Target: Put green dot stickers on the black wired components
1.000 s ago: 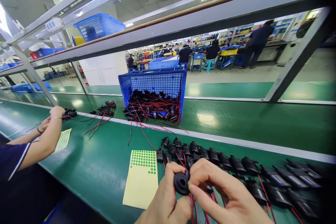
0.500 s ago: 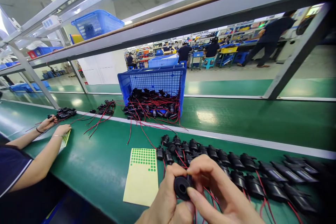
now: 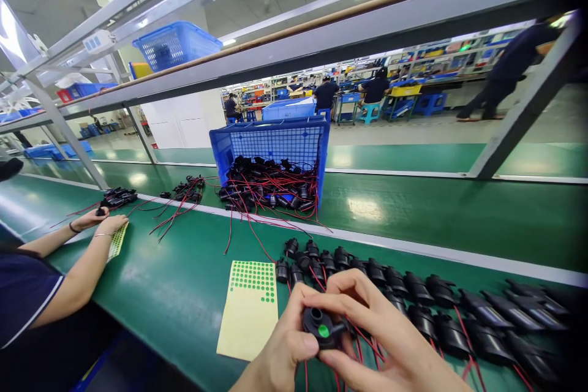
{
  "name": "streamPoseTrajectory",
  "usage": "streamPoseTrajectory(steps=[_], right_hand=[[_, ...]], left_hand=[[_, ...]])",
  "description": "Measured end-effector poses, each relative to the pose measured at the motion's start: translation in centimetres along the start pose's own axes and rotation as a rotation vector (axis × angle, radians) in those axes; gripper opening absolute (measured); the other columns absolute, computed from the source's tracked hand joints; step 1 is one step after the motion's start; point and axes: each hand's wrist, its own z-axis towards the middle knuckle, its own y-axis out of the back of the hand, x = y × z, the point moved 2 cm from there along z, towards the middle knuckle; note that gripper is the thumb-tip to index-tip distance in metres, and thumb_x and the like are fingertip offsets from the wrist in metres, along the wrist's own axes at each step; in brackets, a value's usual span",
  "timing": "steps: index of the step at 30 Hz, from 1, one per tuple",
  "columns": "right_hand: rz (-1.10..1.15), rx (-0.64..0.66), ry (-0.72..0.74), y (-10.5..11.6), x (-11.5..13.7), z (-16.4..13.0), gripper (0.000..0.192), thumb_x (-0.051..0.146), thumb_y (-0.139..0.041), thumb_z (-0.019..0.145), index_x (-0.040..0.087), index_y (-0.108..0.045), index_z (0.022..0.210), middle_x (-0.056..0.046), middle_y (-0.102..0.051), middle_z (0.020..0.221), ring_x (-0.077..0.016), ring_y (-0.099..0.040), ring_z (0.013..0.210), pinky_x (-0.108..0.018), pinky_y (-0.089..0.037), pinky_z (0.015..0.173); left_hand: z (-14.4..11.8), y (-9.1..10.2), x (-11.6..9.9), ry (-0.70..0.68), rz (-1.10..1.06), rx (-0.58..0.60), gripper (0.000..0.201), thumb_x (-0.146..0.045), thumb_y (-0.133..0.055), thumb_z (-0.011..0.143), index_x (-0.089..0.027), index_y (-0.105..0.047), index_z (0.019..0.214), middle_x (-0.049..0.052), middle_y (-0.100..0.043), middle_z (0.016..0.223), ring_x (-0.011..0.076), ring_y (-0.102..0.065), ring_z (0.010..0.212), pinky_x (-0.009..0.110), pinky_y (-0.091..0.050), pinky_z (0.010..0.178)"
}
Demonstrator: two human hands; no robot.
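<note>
Black part (image 3: 321, 326) bears a green dot; yellow sheet (image 3: 250, 309) has green dots.

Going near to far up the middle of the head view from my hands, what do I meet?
Black part with a green dot held by left hand and right hand → cluster of black wired parts → white belt edge strip → blue basket spilling wired parts.

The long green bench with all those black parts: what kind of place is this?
Most likely a factory assembly line. A green bench carries rows of black wired parts, a blue basket spills more, and a co-worker sits alongside with a sticker sheet nearby.
</note>
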Motion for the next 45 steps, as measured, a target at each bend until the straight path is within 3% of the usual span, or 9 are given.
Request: streamPoseTrajectory(steps=[4,11,20,25,30,37,45], right_hand=[[-0.244,-0.144,0.113,-0.1,0.1,-0.1,0.052,0.013,-0.065,0.087,0.027,-0.057,0.137,-0.003,-0.057,0.099,-0.0147,-0.068,0.085,-0.023,-0.061,0.071],[-0.409,-0.238,0.242,-0.9,0.0,-0.1,0.037,0.016,-0.053,0.098,0.017,-0.058,0.135,-0.005,-0.06,0.092,-0.0133,-0.065,0.074,-0.022,-0.058,0.063],[-0.479,-0.207,0.247,-1.7,-0.6,-0.9,0.035,0.016,-0.054,0.099,0.017,-0.057,0.133,-0.007,-0.065,0.092,-0.0145,-0.065,0.074,-0.025,-0.059,0.064],[-0.5,-0.267,0.308,-2.0,-0.6,-1.0,0.026,0.015,-0.05,0.101,0.015,-0.059,0.126,-0.007,-0.069,0.088,-0.0166,-0.068,0.078,-0.027,-0.06,0.068],[-0.548,-0.261,0.346,-2.2,0.0,-0.8,0.023,0.011,-0.05,0.101,0.011,-0.061,0.121,-0.009,-0.073,0.089,-0.0172,-0.07,0.08,-0.028,-0.059,0.072],[-0.541,-0.335,0.361,-2.1,0.4,-0.2,0.02,0.01,-0.05,0.1,0.012,-0.063,0.115,-0.009,-0.074,0.088,-0.0167,-0.071,0.078,-0.028,-0.06,0.071],[-0.518,-0.309,0.323,-1.9,0.2,-0.3,0.033,0.009,-0.053,0.094,0.014,-0.061,0.126,-0.007,-0.073,0.086,-0.0176,-0.071,0.074,-0.029,-0.061,0.067]], left_hand=[[-0.4,0.1,-1.4,0.029,0.119,-0.096,0.056,-0.059,-0.062,0.087,-0.016,-0.055,0.123,0.009,-0.059,0.11,0.0268,-0.053,0.108,0.035,-0.037,0.089],[-0.4,-0.5,-1.5,0.005,0.101,-0.08,0.043,-0.048,-0.056,0.09,-0.016,-0.054,0.119,0.01,-0.058,0.117,0.0297,-0.05,0.113,0.043,-0.037,0.098],[-0.4,-0.2,-0.7,0.031,0.109,-0.11,0.04,-0.045,-0.057,0.086,-0.016,-0.052,0.113,0.008,-0.055,0.107,0.026,-0.049,0.101,0.04,-0.036,0.089],[-0.2,-0.5,-1.3,0.048,0.132,-0.1,0.034,-0.04,-0.054,0.087,-0.015,-0.05,0.11,0.004,-0.048,0.098,0.0206,-0.043,0.092,0.036,-0.034,0.086],[-0.3,-1.1,-2.7,0.054,0.162,-0.082,0.022,-0.028,-0.051,0.088,-0.017,-0.049,0.107,0.003,-0.047,0.098,0.0198,-0.044,0.094,0.036,-0.036,0.09],[-0.6,-1.5,-2.9,0.086,0.272,-0.189,0.025,-0.026,-0.047,0.089,-0.017,-0.051,0.112,0.004,-0.048,0.101,0.0215,-0.046,0.1,0.037,-0.035,0.094],[-0.3,-1.4,-2.5,0.119,0.188,-0.157,0.028,-0.029,-0.05,0.083,-0.017,-0.049,0.109,0.003,-0.047,0.097,0.0206,-0.044,0.094,0.038,-0.034,0.091]])
